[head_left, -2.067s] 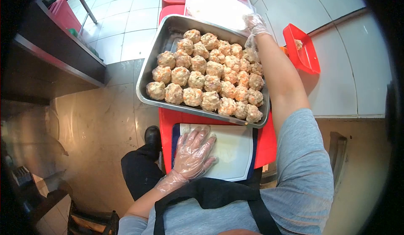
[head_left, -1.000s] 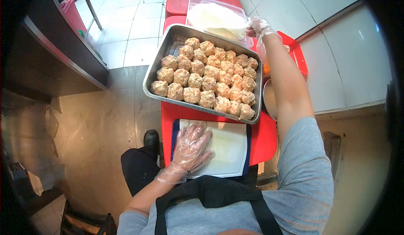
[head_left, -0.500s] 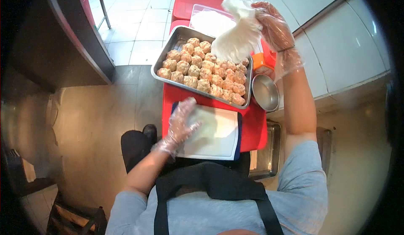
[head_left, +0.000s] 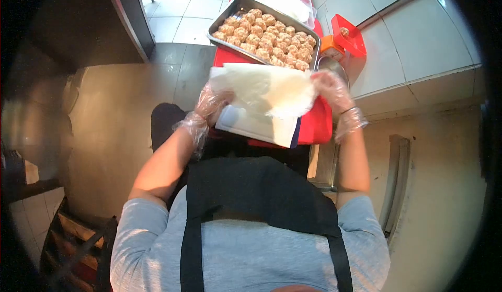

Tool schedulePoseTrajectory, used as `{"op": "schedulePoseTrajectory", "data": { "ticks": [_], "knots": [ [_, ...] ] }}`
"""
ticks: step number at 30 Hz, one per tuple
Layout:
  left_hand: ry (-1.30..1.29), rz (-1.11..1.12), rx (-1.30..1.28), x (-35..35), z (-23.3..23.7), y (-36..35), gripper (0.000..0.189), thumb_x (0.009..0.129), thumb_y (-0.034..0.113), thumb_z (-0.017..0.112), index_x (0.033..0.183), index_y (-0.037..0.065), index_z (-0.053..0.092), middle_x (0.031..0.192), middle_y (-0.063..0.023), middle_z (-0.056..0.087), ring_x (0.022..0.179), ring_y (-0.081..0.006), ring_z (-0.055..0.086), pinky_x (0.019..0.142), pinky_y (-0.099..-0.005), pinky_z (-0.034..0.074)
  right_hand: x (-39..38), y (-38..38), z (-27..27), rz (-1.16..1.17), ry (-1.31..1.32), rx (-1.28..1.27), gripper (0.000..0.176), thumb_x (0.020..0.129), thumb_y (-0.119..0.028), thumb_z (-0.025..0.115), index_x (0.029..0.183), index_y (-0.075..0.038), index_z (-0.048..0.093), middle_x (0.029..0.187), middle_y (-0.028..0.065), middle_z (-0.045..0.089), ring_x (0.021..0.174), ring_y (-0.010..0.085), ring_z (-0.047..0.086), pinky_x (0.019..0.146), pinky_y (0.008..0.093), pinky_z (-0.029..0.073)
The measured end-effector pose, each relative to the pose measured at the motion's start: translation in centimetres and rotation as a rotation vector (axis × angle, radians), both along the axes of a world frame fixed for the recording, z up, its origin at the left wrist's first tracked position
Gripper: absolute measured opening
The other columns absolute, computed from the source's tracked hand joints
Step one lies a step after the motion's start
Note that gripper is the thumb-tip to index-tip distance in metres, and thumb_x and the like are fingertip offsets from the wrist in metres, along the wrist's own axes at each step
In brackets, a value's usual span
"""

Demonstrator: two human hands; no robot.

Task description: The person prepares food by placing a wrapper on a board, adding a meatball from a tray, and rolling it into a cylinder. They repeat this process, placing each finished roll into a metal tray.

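Note:
A thin white floppy sheet (head_left: pixel 261 88) is stretched between my two gloved hands, just above the white cutting board (head_left: pixel 256 127). My left hand (head_left: pixel 212 101), in a clear plastic glove, is closed at the sheet's left end, some of its fingers hidden beneath it. At the right end, my right hand (head_left: pixel 332 90), also gloved, pinches the edge. Beyond the sheet stands a metal tray (head_left: pixel 228 13) with rows of lumpy, orange-pink meatballs (head_left: pixel 266 35). The sheet covers the upper part of the board.
Under the board and tray is a red surface (head_left: pixel 316 122). A clear plastic box (head_left: pixel 312 17) with white contents stands behind the tray. To the right are an orange scale (head_left: pixel 330 45) with a red dish (head_left: pixel 355 38) holding one ball, a metal bowl (head_left: pixel 334 67) and a tiled wall.
My right hand has come down from the upper right with the white sheet. The left hand has taken hold of the sheet's other end, and it now spreads over the board.

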State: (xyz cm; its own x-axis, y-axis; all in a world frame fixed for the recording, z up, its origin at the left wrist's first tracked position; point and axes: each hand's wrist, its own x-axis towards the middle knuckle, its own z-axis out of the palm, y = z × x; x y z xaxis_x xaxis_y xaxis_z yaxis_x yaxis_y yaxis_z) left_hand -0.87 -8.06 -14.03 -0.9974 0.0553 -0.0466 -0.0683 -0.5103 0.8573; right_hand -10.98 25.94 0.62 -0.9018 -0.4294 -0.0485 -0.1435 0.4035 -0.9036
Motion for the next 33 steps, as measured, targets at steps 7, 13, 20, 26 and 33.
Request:
{"op": "schedulePoseTrajectory", "data": {
  "ticks": [7, 13, 20, 26, 33],
  "knots": [
    [-0.236, 0.18, -0.233, 1.5, 0.0, 1.1, 0.052, 0.082, 0.014, 0.069, 0.129, 0.003, 0.049, 0.122, -0.0133, 0.055, 0.103, -0.0233, 0.06, 0.088, -0.0368, 0.051, 8.7, -7.6, -8.2, -0.056, 0.637, 0.668, 0.024, 0.084, -0.026, 0.068, 0.104, -0.013, 0.069, 0.108, 0.0133, 0.066, 0.111, 0.0338, 0.057, 0.098, 0.0455, 0.043],
    [0.163, 0.484, -0.974, -0.1, -0.7, -0.2, 0.041, 0.076, 0.018, 0.07, 0.113, 0.005, 0.06, 0.105, -0.0162, 0.061, 0.09, -0.029, 0.062, 0.08, -0.04, 0.053, 7.6, -15.2, -10.7, -0.043, 0.652, 0.338, 0.043, 0.079, -0.038, 0.07, 0.108, -0.007, 0.066, 0.119, 0.0179, 0.062, 0.116, 0.0347, 0.055, 0.1, 0.0473, 0.04],
    [-0.009, 0.374, -1.198, -2.4, -2.2, -0.9, 0.031, 0.076, 0.029, 0.073, 0.096, 0.008, 0.064, 0.09, -0.0113, 0.068, 0.083, -0.0286, 0.066, 0.079, -0.0402, 0.052, 6.4, -14.2, -15.8, -0.086, 0.859, 0.424, 0.027, 0.08, -0.025, 0.069, 0.095, -0.004, 0.064, 0.103, 0.019, 0.065, 0.099, 0.0341, 0.062, 0.087, 0.0439, 0.049],
    [-0.06, 0.411, -1.199, -2.5, -1.5, -1.2, 0.027, 0.077, 0.027, 0.07, 0.095, 0.008, 0.063, 0.084, -0.0113, 0.068, 0.08, -0.0285, 0.066, 0.077, -0.0394, 0.053, 0.5, -8.6, -14.6, -0.257, 0.679, -0.026, 0.011, 0.09, -0.013, 0.057, 0.092, -0.002, 0.058, 0.087, 0.0131, 0.061, 0.078, 0.0268, 0.06, 0.075, 0.0379, 0.049],
    [0.446, 0.193, -1.375, -2.6, 2.5, 2.7, 0.065, 0.073, 0.045, 0.076, 0.126, 0.012, 0.058, 0.142, -0.0142, 0.044, 0.134, -0.0338, 0.037, 0.112, -0.0457, 0.028, -0.8, -1.3, -3.6, -0.347, 0.417, -0.205, 0.026, 0.098, -0.024, 0.055, 0.108, 0.0, 0.059, 0.104, 0.0098, 0.062, 0.09, 0.0199, 0.062, 0.079, 0.0342, 0.053]
  ]
}}
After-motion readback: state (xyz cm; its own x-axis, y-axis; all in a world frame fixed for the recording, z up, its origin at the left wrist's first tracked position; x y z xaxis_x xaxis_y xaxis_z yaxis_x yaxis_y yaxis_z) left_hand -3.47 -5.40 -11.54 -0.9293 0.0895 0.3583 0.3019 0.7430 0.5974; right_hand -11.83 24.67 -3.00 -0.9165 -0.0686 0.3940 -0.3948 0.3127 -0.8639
